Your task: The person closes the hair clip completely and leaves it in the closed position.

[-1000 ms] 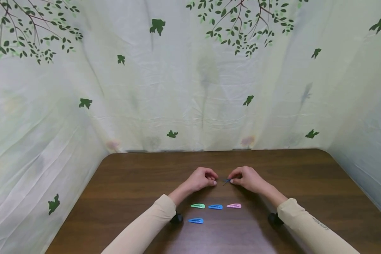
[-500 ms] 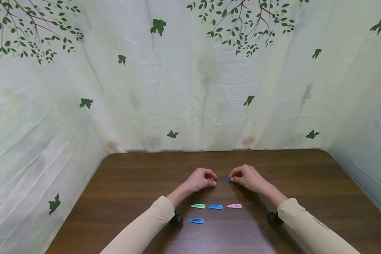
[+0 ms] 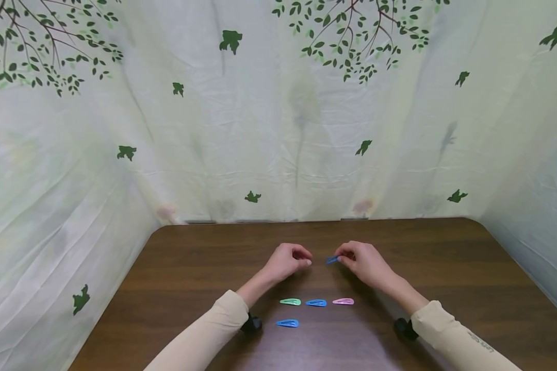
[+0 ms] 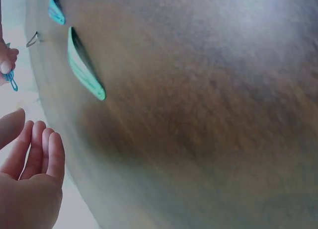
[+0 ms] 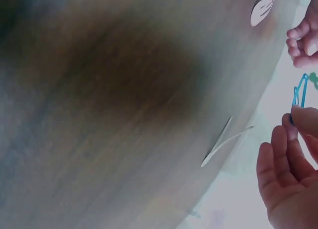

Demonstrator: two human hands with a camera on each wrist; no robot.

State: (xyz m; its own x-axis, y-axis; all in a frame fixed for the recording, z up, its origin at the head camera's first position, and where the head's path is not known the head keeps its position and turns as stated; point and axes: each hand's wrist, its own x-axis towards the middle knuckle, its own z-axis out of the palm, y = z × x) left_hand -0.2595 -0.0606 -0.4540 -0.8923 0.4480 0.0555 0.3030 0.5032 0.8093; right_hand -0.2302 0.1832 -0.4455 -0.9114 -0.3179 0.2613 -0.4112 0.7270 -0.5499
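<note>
My right hand (image 3: pixel 364 262) pinches a blue snap hair clip (image 3: pixel 332 259) between thumb and fingertips, above the dark wood table (image 3: pixel 204 257). Bent apart into a narrow V, the clip (image 5: pixel 300 91) points toward the left hand in the right wrist view. Facing it across a small gap, my left hand (image 3: pixel 285 261) holds nothing, and its fingers (image 4: pixel 55 154) are loosely bent. Nearer the body, a green clip (image 3: pixel 290 302), a blue clip (image 3: pixel 316 303) and a pink clip (image 3: pixel 343 301) lie in a row. Another blue clip (image 3: pixel 287 323) lies below the green one.
A thin V-shaped thing (image 5: pixel 217 145), resembling an opened clip, is on the table near the right hand in the right wrist view; the head view does not show it. Behind the table hangs a pale curtain (image 3: pixel 269 129) with leaf prints. Dark wrist cameras (image 3: pixel 252 324) sit under the sleeves.
The left hand has drawn slightly left, away from the right hand. In the right fingers the blue clip has turned and shows more of itself. The clips on the table stay put.
</note>
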